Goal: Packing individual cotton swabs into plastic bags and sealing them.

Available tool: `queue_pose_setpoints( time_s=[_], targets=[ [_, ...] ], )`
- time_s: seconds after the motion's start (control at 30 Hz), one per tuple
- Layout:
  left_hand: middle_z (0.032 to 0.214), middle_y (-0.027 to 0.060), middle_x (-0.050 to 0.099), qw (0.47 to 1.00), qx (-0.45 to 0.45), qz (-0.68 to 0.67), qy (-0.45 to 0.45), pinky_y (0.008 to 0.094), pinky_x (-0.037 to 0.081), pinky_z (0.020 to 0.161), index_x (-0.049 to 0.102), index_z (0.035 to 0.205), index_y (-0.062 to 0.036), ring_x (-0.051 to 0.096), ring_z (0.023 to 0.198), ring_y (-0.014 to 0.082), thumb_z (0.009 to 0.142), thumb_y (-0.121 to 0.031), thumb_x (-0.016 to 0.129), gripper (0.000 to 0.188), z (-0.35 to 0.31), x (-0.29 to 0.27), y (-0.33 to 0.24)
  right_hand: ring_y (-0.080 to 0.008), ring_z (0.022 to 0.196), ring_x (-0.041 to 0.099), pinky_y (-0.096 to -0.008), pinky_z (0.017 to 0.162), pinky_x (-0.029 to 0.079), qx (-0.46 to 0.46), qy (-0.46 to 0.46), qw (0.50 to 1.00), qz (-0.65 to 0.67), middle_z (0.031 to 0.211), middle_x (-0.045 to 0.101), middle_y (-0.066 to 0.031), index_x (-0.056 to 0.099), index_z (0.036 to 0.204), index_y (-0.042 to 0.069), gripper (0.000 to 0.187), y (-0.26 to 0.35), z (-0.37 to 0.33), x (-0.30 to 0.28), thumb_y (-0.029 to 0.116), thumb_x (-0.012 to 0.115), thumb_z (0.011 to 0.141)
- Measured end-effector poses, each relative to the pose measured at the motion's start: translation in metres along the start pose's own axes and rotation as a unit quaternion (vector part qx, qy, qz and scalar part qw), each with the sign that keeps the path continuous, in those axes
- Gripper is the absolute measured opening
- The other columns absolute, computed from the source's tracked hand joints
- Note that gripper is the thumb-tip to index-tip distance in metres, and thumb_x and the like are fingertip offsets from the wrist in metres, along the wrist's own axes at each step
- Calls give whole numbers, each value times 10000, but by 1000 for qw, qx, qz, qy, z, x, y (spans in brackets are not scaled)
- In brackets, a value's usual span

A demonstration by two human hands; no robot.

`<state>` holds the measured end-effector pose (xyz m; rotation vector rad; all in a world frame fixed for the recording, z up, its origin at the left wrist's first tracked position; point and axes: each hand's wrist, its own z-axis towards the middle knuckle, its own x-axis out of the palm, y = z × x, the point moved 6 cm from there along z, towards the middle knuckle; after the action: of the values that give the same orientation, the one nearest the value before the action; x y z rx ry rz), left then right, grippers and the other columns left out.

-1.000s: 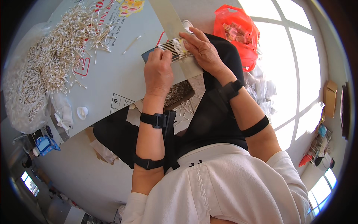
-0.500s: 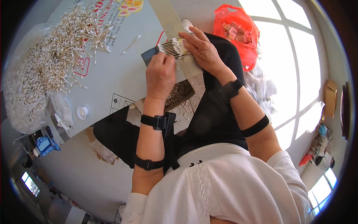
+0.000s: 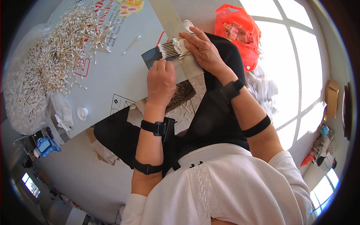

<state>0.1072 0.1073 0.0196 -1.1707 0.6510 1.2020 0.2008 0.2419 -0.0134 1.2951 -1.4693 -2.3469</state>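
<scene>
A row of cotton swabs lies side by side on a dark blue-grey flat piece at the table edge. My left hand is closed, its fingertips by the near left end of the row; what they hold, if anything, is hidden. My right hand lies over the right end of the row, fingers stretched out, by a yellowish printed piece partly covered by that hand. One single swab lies apart on the table, left of the row.
A large heap of cotton swabs spills from a clear plastic bag at left. Yellow printed slips lie at the far edge. A small white cap-like piece sits near the corner. Below are an open box and a red plastic bag.
My left hand has drawn slightly toward me, off the left end of the swab row, uncovering more of the swabs and the dark piece. My right hand stays in place.
</scene>
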Motion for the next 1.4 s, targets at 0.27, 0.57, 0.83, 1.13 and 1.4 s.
queue_pose_setpoints(
  time_s=[0.27, 0.57, 0.83, 1.13, 1.4],
  targets=[
    [842, 117, 536, 999, -46, -3, 7, 432, 485, 687, 504, 840, -19, 566, 818, 322, 799, 6, 621, 126, 3, -2, 12, -368, 1267, 491, -413, 1048, 417, -7, -3, 1000, -8, 1386, 492, -170, 624, 1284, 182, 331, 1, 1, 0, 282, 564, 974],
    [816, 103, 519, 998, 35, 53, 23, 394, 461, 678, 511, 814, -33, 549, 791, 286, 778, -25, 583, 80, 20, -4, 4, -358, 1255, 502, -409, 1036, 424, -6, -7, 1000, -17, 1375, 503, -168, 639, 1268, 188, 326, 2, 1, -2, 290, 580, 965],
    [928, 109, 547, 998, -16, -33, -41, 390, 478, 784, 555, 918, -16, 571, 905, 294, 826, -76, 594, 117, 20, -1, 3, -367, 1217, 523, -433, 1021, 429, -39, -13, 996, -80, 1339, 538, -168, 643, 1258, 191, 340, 10, 3, -6, 286, 626, 933],
    [1538, 193, 315, 792, -247, -500, -250, 406, 218, 1188, 291, 1479, 50, 303, 1435, 277, 1039, -352, 452, 617, 18, 16, 32, -243, 1176, 576, -398, 1036, 467, 295, -152, 675, 659, 1304, 592, -157, 484, 1394, 32, 437, -43, -3, 9, 186, 579, 996],
    [1542, 252, 271, 775, -248, -531, -236, 413, 184, 1195, 235, 1493, 62, 265, 1452, 316, 1043, -479, 352, 713, 34, 28, 17, -200, 1190, 561, -354, 1006, 492, 216, -123, 741, 624, 1303, 594, -128, 484, 1395, 30, 400, -29, 3, 17, 200, 505, 1034]
  ],
)
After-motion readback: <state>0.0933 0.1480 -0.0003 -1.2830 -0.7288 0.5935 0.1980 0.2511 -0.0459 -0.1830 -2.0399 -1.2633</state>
